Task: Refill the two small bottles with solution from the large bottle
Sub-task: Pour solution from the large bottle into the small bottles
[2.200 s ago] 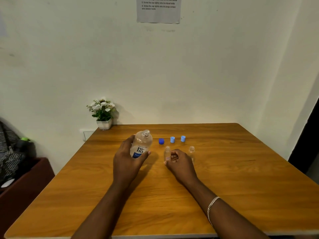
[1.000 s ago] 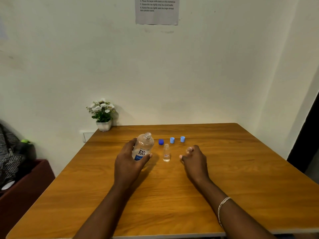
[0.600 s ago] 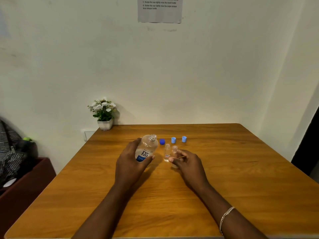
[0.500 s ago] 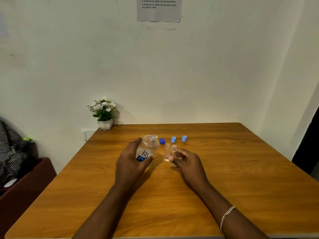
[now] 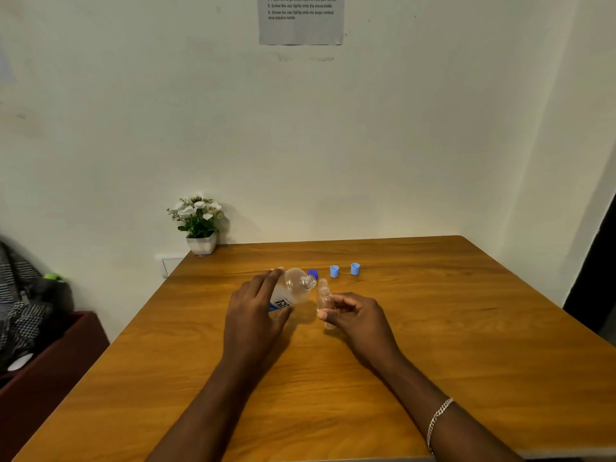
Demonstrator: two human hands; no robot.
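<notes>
My left hand (image 5: 256, 315) grips the large clear bottle (image 5: 293, 291) with the blue-and-white label. The bottle is tilted to the right, and its open neck points at a small clear bottle (image 5: 325, 296). My right hand (image 5: 356, 320) pinches that small bottle between thumb and fingers, just above the wooden table (image 5: 433, 328). The two bottle mouths are very close together. I cannot make out a second small bottle; it may be hidden behind the first. A dark blue cap (image 5: 312, 273) and two light blue caps (image 5: 334, 271) (image 5: 355, 269) lie behind the bottles.
A small potted plant with white flowers (image 5: 200, 225) stands at the table's far left corner against the wall. A printed sheet (image 5: 301, 20) hangs on the wall. Left of the table is a dark red box (image 5: 50, 361) with clothing on it.
My left hand has tipped the large bottle further right, toward the small bottle. My right hand let go of one small bottle, took the other, brought it left and now holds it at the large bottle's mouth.
</notes>
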